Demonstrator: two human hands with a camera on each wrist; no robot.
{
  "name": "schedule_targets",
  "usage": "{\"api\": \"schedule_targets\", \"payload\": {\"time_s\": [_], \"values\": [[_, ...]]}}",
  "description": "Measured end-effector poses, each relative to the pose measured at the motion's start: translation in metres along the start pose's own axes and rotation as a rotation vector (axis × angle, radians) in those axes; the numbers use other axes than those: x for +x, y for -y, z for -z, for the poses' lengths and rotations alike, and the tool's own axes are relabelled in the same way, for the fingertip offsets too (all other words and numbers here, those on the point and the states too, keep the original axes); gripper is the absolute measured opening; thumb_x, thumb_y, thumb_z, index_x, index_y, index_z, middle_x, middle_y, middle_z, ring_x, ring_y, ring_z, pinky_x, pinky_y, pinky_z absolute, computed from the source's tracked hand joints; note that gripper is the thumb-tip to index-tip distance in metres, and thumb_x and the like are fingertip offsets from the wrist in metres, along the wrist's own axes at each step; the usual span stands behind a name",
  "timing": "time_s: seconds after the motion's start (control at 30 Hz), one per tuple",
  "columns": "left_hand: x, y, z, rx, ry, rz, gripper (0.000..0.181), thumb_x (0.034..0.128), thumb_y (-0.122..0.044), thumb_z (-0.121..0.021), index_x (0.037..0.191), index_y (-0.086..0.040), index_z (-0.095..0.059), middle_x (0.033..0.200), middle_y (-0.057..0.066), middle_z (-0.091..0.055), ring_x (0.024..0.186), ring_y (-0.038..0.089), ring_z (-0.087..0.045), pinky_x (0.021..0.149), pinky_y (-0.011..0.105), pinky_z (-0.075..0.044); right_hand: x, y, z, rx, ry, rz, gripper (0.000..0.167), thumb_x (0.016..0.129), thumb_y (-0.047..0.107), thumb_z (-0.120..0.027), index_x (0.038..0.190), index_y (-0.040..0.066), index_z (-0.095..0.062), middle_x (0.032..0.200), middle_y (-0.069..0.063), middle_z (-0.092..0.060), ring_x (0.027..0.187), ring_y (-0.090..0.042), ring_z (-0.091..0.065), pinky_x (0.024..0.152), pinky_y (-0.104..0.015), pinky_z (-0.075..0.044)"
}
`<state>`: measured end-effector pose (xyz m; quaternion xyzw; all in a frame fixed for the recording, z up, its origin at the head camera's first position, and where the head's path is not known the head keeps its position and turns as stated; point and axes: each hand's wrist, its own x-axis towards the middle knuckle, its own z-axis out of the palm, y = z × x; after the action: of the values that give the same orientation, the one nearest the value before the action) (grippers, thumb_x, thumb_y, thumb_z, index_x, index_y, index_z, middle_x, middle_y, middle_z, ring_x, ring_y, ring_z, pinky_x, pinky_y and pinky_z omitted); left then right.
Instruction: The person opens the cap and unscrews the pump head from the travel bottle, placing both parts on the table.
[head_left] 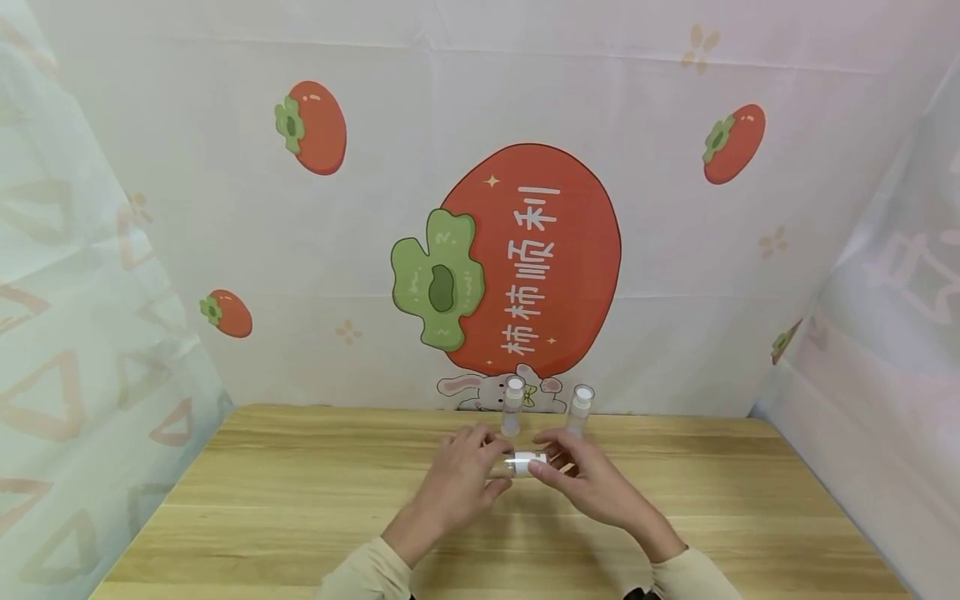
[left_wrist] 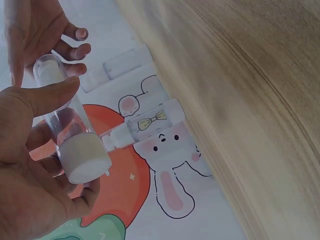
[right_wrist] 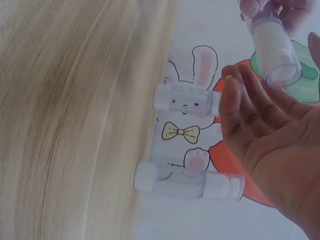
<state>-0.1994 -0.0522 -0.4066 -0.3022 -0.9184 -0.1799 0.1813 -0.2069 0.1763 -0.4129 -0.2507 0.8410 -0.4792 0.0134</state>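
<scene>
A small clear pump bottle (head_left: 528, 461) with a white base (left_wrist: 85, 157) lies sideways in the air between the two hands. My left hand (head_left: 461, 473) grips it near the base, its thumb laid along the clear body in the left wrist view. Around the other end, which has a clear cap (right_wrist: 283, 76), my right hand (head_left: 596, 485) spreads its fingers. In the right wrist view those fingers (right_wrist: 260, 120) look loosely bent and apart from the cap. Two similar bottles stand upright behind the hands, one on the left (head_left: 512, 410) and one on the right (head_left: 580, 410).
The wooden table (head_left: 300, 500) reaches back to a white cloth backdrop (head_left: 360, 208) printed with persimmons and a rabbit. Cloth walls (head_left: 885, 350) close off both sides. Both standing bottles are near the table's back edge, close to the held bottle.
</scene>
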Motion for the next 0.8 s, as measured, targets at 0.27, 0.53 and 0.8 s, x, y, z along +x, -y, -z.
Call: {"api": "schedule_targets", "payload": {"time_s": [0.27,0.53,0.8], "values": [[0.0005,-0.0039,-0.0012,0.022,-0.018,-0.024,0.035,0.0826,-0.025,-0.086,0.114,-0.017,-0.072,0.108,0.001,-0.062,0.103,0.021,-0.058,0.087,0.043,-0.049,0.003,0.0021,-0.0055,0.082,0.027,0.009,0.021,0.103,0.027,-0.062,0.109,0.008,-0.068,0.084,-0.006,-0.064,0.067,-0.02,-0.065,0.058,-0.032,-0.055],[-0.0007,-0.0026,0.0006,0.002,-0.001,-0.052,0.034,0.0865,-0.03,-0.083,0.116,-0.018,-0.07,0.105,-0.002,-0.059,0.099,0.017,-0.056,0.086,0.038,-0.05,0.0026,0.002,-0.0057,0.14,0.061,-0.03,0.02,0.104,0.026,-0.06,0.109,0.007,-0.066,0.081,-0.011,-0.063,0.065,-0.019,-0.064,0.047,-0.032,-0.053],[-0.0013,0.0024,0.0012,0.031,-0.019,-0.15,0.037,0.0884,-0.033,-0.08,0.117,-0.011,-0.07,0.104,-0.002,-0.065,0.093,0.013,-0.061,0.078,0.028,-0.054,0.0014,0.0018,-0.0029,0.217,0.091,-0.054,0.026,0.105,0.025,-0.057,0.111,0.001,-0.066,0.085,-0.019,-0.063,0.067,-0.022,-0.067,0.052,-0.034,-0.057]]}}
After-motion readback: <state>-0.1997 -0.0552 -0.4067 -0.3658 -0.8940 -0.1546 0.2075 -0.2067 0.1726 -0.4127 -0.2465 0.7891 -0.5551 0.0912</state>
